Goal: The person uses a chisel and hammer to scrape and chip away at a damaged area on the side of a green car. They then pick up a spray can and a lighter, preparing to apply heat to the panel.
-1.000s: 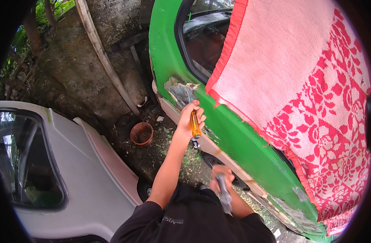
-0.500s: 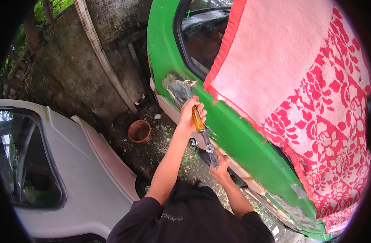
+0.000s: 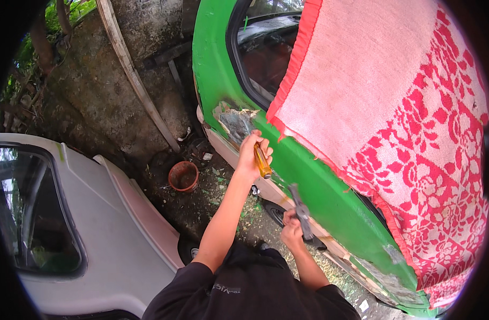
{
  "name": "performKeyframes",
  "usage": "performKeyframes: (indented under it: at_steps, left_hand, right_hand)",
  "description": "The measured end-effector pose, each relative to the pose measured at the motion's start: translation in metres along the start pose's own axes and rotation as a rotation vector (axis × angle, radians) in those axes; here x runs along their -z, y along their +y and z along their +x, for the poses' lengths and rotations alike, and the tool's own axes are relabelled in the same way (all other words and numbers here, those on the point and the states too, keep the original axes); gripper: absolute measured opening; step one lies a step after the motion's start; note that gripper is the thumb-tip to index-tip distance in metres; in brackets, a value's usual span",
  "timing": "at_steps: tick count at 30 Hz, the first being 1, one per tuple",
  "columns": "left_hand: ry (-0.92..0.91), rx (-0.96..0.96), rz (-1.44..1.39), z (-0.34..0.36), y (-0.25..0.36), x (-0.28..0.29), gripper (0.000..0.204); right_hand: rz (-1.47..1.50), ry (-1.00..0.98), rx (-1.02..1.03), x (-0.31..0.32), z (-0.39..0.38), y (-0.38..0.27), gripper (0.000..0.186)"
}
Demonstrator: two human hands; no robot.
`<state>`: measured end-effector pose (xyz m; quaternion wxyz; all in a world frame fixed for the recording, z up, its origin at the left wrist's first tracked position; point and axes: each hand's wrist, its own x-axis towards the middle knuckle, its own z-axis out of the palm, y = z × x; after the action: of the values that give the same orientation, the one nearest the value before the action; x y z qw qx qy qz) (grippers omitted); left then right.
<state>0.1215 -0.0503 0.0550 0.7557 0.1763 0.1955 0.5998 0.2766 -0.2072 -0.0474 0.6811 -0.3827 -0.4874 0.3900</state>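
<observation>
My left hand (image 3: pixel 250 154) is closed around the amber handle of a screwdriver (image 3: pixel 262 160). Its thin shaft points up toward a stripped, flaking patch (image 3: pixel 238 122) on the green car body panel (image 3: pixel 303 165); whether the tip touches it is hard to tell. Lower and to the right, my right hand (image 3: pixel 291 229) grips a hammer (image 3: pixel 302 212), whose grey metal head is slightly blurred and stands apart from the screwdriver's butt end. Most of the hammer's handle is hidden.
A pink and red floral cloth (image 3: pixel 388 122) drapes over the green car. On the left stands a grey car (image 3: pixel 105 224). Between them, a reddish-brown bucket (image 3: pixel 183 176) sits on ground strewn with paint chips. A stained wall (image 3: pixel 89 96) rises behind.
The hammer has swung down and right, away from the screwdriver's butt end, along with my right hand. My left hand and the screwdriver have hardly moved.
</observation>
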Motion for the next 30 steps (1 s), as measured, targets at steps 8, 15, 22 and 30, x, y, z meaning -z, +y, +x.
performKeyframes:
  at_steps: [8, 15, 22, 30]
  left_hand:
    - [0.037, -0.037, -0.039, 0.007, -0.003, -0.007, 0.008]
    - [0.009, -0.006, -0.024, -0.001, 0.002, -0.007, 0.008]
    - [0.061, -0.056, -0.042, 0.008, -0.003, -0.014, 0.008]
    - [0.048, -0.053, -0.029, 0.009, -0.007, -0.007, 0.008]
  right_hand:
    - [-0.598, -0.209, 0.16, 0.002, 0.018, 0.02, 0.034]
    - [0.262, -0.077, 0.369, -0.017, 0.01, -0.014, 0.058]
    - [-0.08, -0.016, 0.097, -0.008, 0.008, 0.014, 0.029]
    - [-0.294, -0.075, 0.077, -0.003, 0.015, 0.039, 0.048]
